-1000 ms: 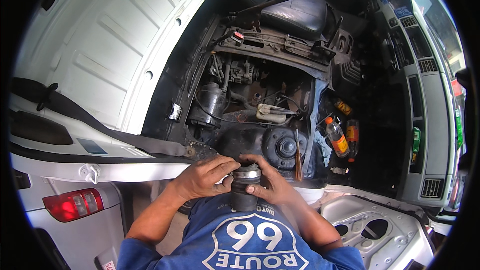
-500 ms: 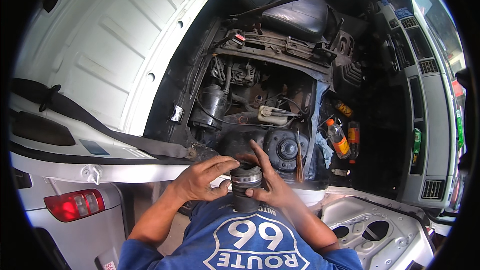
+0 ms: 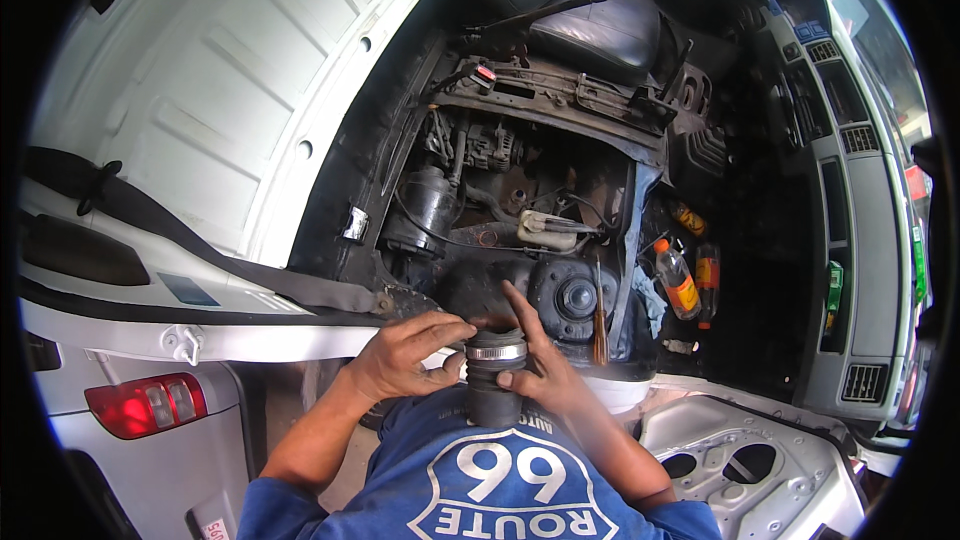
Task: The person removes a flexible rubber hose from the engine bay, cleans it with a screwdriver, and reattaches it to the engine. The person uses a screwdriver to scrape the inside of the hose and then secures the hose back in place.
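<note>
In front of my chest, a short black ribbed rubber hose [image 3: 495, 388] stands nearly upright with a shiny metal hose clamp [image 3: 496, 351] around its upper part. My right hand [image 3: 545, 365] grips its right side; the thumb presses on the ribs below the clamp and the index finger points up past the rim. At the left of the hose is my left hand [image 3: 405, 355], fingers bent, their tips at the upper rim. Its thumb stands apart from those fingers, beside the clamp. The far side of the hose is hidden.
Beyond my hands lies a vehicle's open engine bay [image 3: 520, 185] with a pale plastic reservoir [image 3: 546, 230]. A screwdriver [image 3: 601, 325] rests at its right, near bottles [image 3: 678, 280] and a blue rag [image 3: 648, 300]. A seat belt [image 3: 290, 285] hangs left; a door panel [image 3: 750, 465] is lower right.
The hose has tipped slightly, so its clamp shows more level and less of its open top is seen. Both hands stay almost in place; the view has shifted a little.
</note>
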Available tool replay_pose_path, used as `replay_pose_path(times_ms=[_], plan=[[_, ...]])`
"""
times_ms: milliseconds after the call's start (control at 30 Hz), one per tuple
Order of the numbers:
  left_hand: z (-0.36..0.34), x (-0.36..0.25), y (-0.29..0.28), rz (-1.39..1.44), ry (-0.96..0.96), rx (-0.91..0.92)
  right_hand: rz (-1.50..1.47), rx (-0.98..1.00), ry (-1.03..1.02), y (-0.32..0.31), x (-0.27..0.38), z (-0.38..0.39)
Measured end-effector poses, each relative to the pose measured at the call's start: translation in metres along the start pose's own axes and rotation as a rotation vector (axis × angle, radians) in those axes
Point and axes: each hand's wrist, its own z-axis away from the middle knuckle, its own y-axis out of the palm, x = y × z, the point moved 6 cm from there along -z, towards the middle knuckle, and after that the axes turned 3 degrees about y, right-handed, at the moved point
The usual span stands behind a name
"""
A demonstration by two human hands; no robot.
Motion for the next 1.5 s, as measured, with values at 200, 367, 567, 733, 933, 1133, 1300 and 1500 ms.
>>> replay_pose_path(times_ms=[200,367,567,733,933,1133,1300,1500], plan=[[0.006,-0.004,-0.001,-0.103,0.036,-0.050,0.001,-0.009,0.047,0.002,0.000,0.001],[0.006,-0.001,0.004,-0.124,0.004,-0.078,0.120,0.010,0.025,0.003,0.010,0.002],[0.007,0.016,0.010,0.077,-0.253,0.016,0.280,-0.044,0.097,0.009,0.019,0.004],[0.021,0.021,0.026,0.592,-0.561,0.022,0.428,-0.159,0.006,0.021,0.027,-0.001],[0.046,0.030,0.042,1.069,-0.810,-0.198,0.499,-0.215,-0.135,0.007,0.031,0.006],[0.043,0.018,0.043,0.998,-0.662,-0.096,0.699,-0.346,-0.419,0.006,0.041,0.010],[0.039,0.013,0.046,1.055,-0.726,-0.009,0.680,-0.265,-0.389,0.000,0.039,0.009],[0.035,0.016,0.048,1.133,-0.638,-0.041,0.593,-0.271,-0.392,-0.002,0.041,0.011]])
